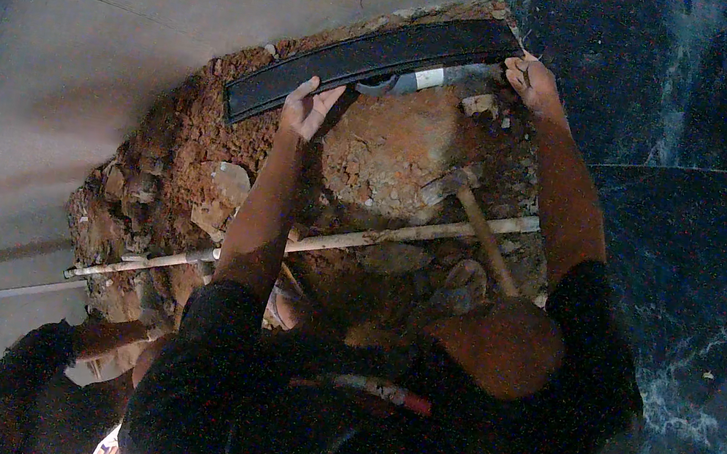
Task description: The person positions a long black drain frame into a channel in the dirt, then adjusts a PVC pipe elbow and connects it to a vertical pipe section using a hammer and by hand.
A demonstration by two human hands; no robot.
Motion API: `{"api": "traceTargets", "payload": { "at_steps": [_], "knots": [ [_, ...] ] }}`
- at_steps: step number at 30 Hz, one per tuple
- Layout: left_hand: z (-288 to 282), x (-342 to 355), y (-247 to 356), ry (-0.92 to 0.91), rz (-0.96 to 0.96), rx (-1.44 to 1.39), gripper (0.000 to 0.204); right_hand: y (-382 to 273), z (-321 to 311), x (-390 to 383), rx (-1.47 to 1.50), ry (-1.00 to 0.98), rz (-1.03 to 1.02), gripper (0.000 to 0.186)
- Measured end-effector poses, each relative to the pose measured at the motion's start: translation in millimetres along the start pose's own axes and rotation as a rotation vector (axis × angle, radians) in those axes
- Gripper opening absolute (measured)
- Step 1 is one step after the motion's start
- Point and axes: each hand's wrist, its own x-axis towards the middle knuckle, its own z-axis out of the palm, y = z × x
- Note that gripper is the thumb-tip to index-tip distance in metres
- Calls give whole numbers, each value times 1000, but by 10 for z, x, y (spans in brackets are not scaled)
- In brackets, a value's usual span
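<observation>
A long, narrow black panel [362,56] with a raised rim lies slantwise along the far edge of a dug-out pit. My left hand [306,110] grips its near long edge, left of the middle, with the thumb on top. At the panel's right end my right hand [531,81] has its fingers curled around the corner. Just under the near edge shows a grey pipe [402,84] with a white patch [429,78]. A hammer [448,183] with a wooden handle rests in the pit, below and between my hands.
A thin pale pipe [362,236] crosses the pit. Rubble [221,195] and reddish soil [386,145] surround it. Grey concrete floor [126,47] borders the left, dark stained floor [686,231] the right. Another person's arm [108,341] reaches in at the lower left.
</observation>
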Motion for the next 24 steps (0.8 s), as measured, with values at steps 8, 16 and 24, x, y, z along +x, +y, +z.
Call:
{"api": "traceTargets", "payload": {
  "at_steps": [8,16,24],
  "knots": [
    [36,-21,-70,53,100,202,53,-16,57,-69,60,22,0,50],
    [324,-326,-226,-127,301,457,31,62,44,50,-58,12,-59,48],
    [145,-116,-89,-35,111,182,32,143,-231,246,-314,-95,-266,24]
  ]
}}
